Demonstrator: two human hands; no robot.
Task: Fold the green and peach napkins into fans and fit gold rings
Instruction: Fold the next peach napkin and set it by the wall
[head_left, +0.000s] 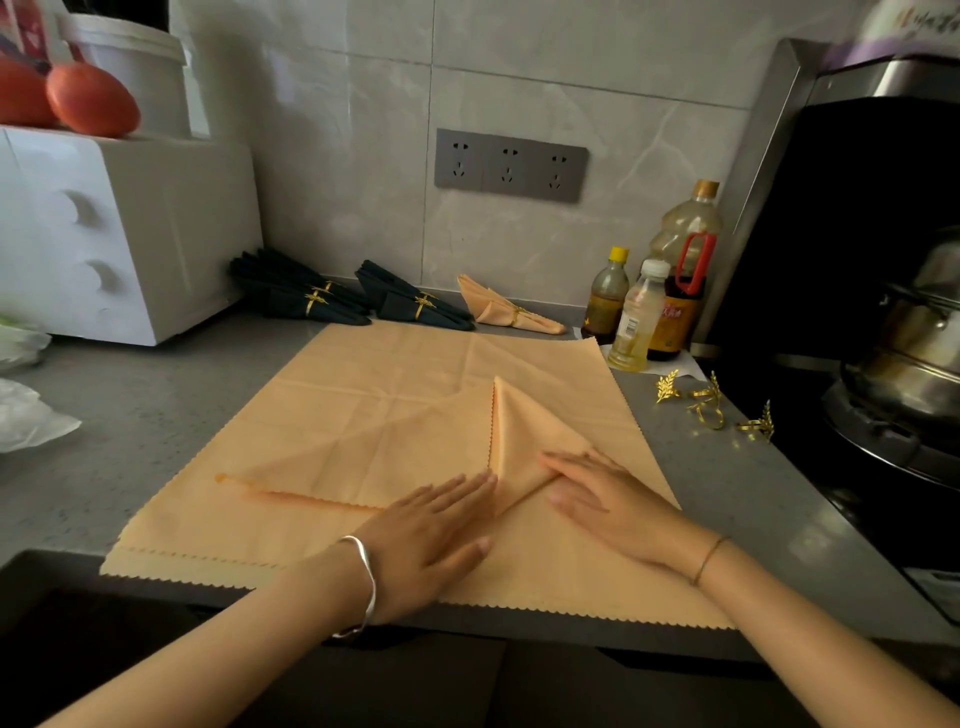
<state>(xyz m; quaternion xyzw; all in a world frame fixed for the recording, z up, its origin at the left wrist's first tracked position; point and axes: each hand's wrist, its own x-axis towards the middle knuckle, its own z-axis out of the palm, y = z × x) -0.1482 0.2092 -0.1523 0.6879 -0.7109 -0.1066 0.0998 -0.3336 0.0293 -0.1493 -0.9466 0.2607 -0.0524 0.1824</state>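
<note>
Peach napkin (363, 415) is lying spread on the grey counter (156, 415) under both hands, two corners folded in. The left hand (431, 530) is pressing flat, fingers straight, on the left flap, and just beside it the right hand (608, 504) is lying flat along the right flap's crease. Beyond them, ringed green fans (301, 299) and a peach fan (498, 309) are resting, and loose gold rings (706, 408) are sitting beyond the right hand.

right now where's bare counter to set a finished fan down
Bare counter lies left of the spread peach napkin, before the white appliance. A narrower strip runs right of it, nearer than the gold rings. The back edge is crowded: finished fans, bottles.
</note>
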